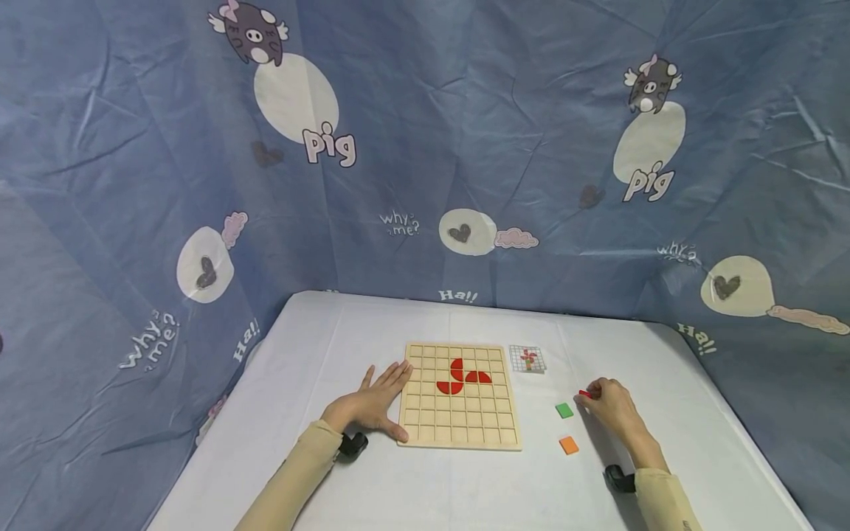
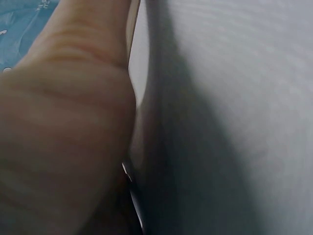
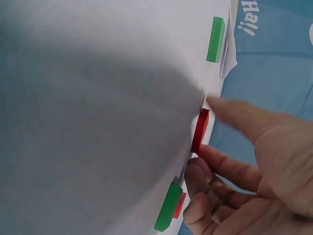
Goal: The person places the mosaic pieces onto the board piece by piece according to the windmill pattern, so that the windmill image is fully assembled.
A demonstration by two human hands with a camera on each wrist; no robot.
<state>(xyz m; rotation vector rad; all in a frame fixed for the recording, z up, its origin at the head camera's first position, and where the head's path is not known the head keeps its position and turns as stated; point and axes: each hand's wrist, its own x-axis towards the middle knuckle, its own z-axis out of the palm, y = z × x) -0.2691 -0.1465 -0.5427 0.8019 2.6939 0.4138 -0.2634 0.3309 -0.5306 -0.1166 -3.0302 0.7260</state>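
red piece [image 1: 584, 393] pinched in the right hand [image 1: 614, 411], right of centre in the lower half.
head view: the left hand [image 1: 375, 404], fingers spread, touches the left edge of a gridded board [image 1: 425, 419] at lower centre; red quarter-round pieces [image 1: 456, 387] sit on it, a printed card [image 1: 527, 360] lies just beside its upper right corner, and a green square [image 1: 564, 410] and an orange square [image 1: 568, 445] lie to its right. left wrist view: the left hand's base and wrist fill the left side, fingers unclear; white tabletop [image 2: 264, 98] takes the right. right wrist view: the red piece is right of centre between thumb and finger, with one green block at upper right [image 3: 215, 40], another at lower centre [image 3: 168, 208].
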